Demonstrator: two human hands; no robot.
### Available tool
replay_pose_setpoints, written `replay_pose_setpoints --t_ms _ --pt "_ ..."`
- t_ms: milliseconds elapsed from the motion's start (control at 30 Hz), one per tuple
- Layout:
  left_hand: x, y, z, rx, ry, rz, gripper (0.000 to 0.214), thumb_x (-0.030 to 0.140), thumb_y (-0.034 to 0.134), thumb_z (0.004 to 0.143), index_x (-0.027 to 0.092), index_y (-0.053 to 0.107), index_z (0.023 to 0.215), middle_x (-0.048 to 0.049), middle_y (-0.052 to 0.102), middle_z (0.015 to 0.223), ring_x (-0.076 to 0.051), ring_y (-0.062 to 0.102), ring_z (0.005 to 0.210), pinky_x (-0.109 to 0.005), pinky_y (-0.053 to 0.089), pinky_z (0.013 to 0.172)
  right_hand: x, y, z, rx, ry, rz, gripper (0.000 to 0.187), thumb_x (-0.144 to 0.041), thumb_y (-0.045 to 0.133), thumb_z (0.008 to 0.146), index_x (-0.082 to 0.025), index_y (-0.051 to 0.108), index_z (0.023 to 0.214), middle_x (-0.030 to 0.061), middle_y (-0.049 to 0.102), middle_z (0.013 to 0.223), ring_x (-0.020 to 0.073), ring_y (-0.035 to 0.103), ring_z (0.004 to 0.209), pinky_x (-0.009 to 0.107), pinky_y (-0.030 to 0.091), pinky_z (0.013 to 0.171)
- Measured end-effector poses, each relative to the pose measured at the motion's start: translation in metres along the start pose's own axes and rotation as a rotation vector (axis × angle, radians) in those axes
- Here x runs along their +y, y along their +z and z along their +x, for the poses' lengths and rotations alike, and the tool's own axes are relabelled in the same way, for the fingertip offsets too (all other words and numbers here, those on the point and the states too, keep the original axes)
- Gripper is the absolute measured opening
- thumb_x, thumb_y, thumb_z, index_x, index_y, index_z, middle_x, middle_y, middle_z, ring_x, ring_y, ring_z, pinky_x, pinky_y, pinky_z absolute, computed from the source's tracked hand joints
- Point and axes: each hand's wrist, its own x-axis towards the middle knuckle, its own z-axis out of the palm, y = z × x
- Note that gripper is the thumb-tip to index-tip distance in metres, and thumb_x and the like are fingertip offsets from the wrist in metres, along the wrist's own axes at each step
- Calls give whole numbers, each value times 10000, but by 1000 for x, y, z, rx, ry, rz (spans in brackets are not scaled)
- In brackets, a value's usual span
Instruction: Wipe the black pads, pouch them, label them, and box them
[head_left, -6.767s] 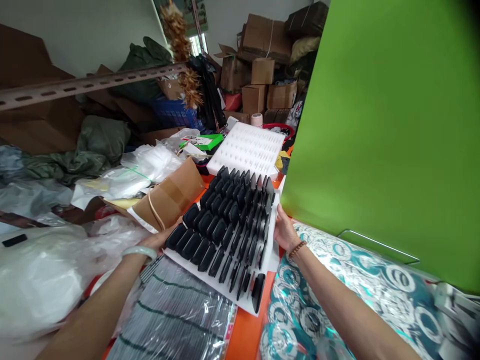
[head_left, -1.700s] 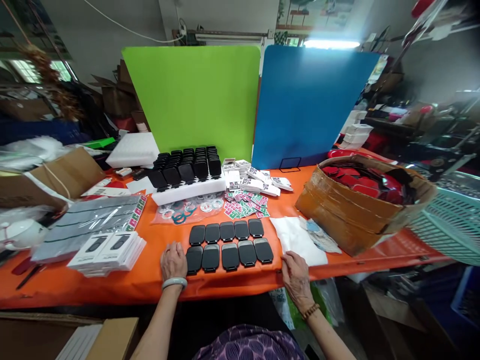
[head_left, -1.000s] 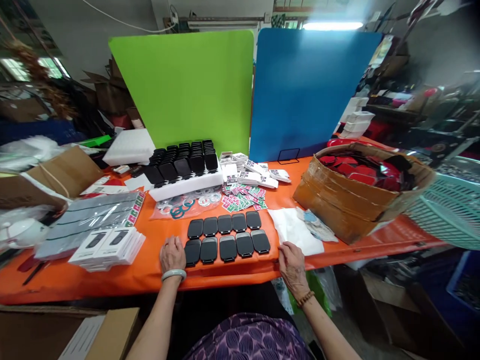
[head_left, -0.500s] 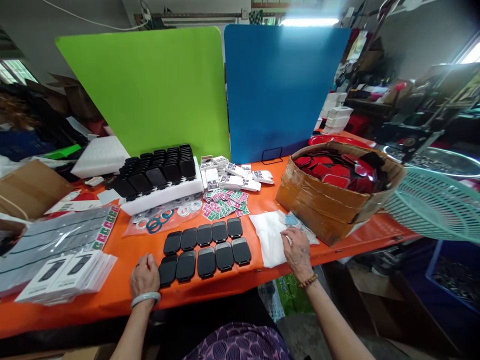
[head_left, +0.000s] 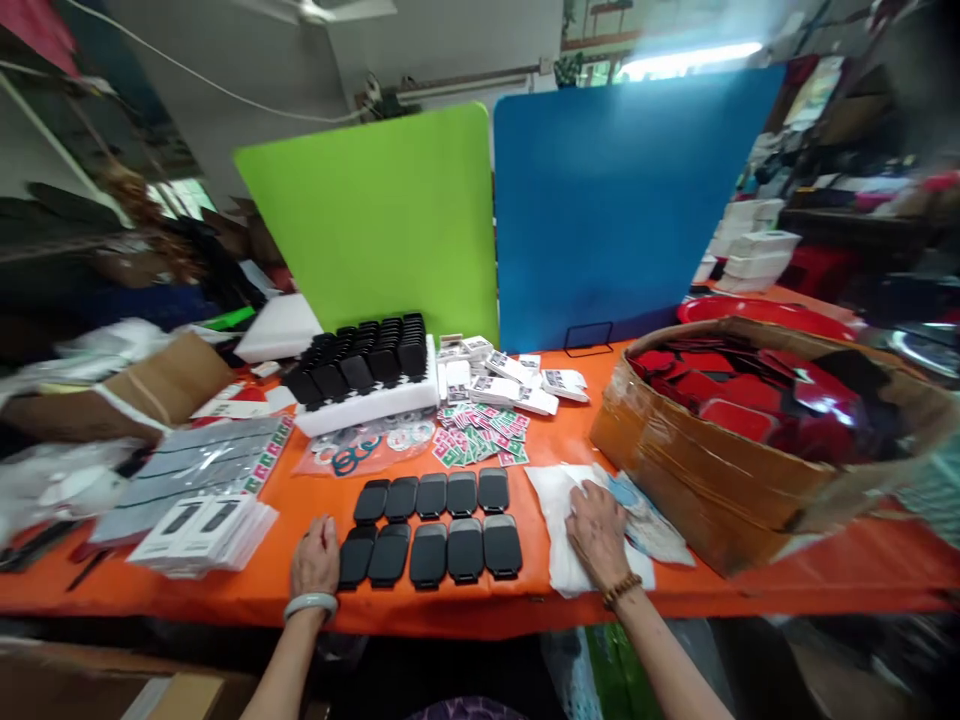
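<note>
My left hand (head_left: 315,558) rests on the orange table beside the front row of flat black plastic cases (head_left: 429,554), its fingers curled in and nothing visible in them. The cases lie in two rows, rounded and each with a small tab at its lower edge. To their right, my right hand (head_left: 598,535) is on a folded white cloth (head_left: 551,500), with its fingers bent into the fabric; its fingertips are partly hidden. A bluish-white crumpled cloth (head_left: 656,520) lies just beyond that hand.
A cardboard box (head_left: 675,480) of red and black pieces stands at right. Behind the rows are a foam tray (head_left: 375,400) of black cases, small white boxes (head_left: 499,380), and printed stickers (head_left: 480,435). White packages (head_left: 202,535) sit at left. Green (head_left: 382,220) and blue (head_left: 600,200) panels stand behind.
The camera view has shifted, so the table appears lower and farther right. My right hand has drawn its fingers in on the white cloth. My left hand stays beside the cases.
</note>
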Motion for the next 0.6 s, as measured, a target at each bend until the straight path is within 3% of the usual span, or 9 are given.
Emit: replay_pose_setpoints --t_ms 167,333,500,600 --pt "-1 0 -3 62 -4 -27 320 336 410 845 179 662 965 -139 695 1115 -271 617 1088 -408 461 969 5 15 -3 122 5 92 239 -73 481 701 -193 641 832 117 647 976 288 510 909 406 345 757" --pt "-5 1 -4 55 7 -50 347 346 397 857 160 659 989 -155 678 1158 -271 616 1093 -408 445 997 7 21 -2 182 74 271 200 -114 451 713 -192 615 798 116 653 951 294 516 911 424 359 785" --pt "0 1 -4 10 -1 -99 338 341 391 858 156 647 979 -171 670 1149 -292 597 1108 -442 426 1002 7 9 -4 231 201 513 111 -208 463 759 -195 571 733 125 652 963 279 545 938 434 388 853" --pt "0 -3 -2 -28 -28 -151 323 348 393 855 161 634 962 -179 679 1103 -307 605 1089 -459 450 964 7 -10 -7 313 364 654 146 -315 520 796 -199 566 720 112 652 955 275 560 960 443 397 893"
